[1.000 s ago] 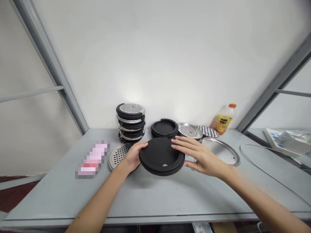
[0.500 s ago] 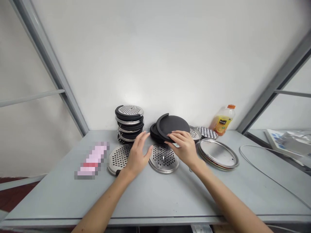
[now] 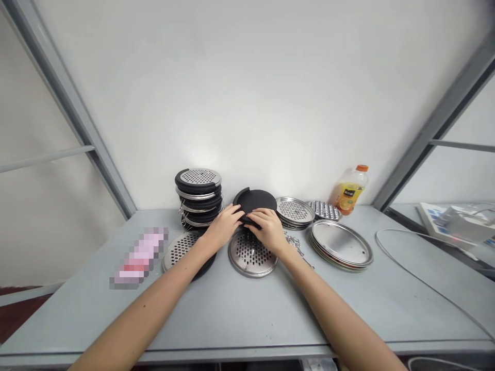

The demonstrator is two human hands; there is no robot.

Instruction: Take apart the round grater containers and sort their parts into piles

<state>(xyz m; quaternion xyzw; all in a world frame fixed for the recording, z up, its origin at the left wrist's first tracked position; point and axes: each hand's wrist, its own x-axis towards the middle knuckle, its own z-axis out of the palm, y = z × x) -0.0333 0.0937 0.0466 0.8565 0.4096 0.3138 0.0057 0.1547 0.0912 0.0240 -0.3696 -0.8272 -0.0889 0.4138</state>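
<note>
A round black plate [image 3: 262, 200] with a raised lip along part of its rim is at the back middle of the table. My left hand [image 3: 224, 226] grips its left front edge, fingers bent over the rim. My right hand [image 3: 267, 228] holds the front right edge, with the fingertips of both hands close together. What lies under the black plate is mostly hidden. Just in front of it lies a round perforated metal grater disc [image 3: 253, 256]. Another grater disc [image 3: 181, 246], with a black part below it, lies partly behind my left forearm.
At the back left rises a stack of black-rimmed grater discs [image 3: 200, 176]. More perforated discs [image 3: 296, 210], metal hooks [image 3: 294, 242], a coarse grater disc [image 3: 325, 209] and stacked smooth metal plates [image 3: 342, 242] lie to the right. A juice bottle [image 3: 351, 191] stands behind; a white cable [image 3: 421, 278] crosses the right side.
My right hand has brought the black plate down and left, and it now lies flatter. My left hand, open beside it before, has closed on its edge. The view has shifted slightly.
</note>
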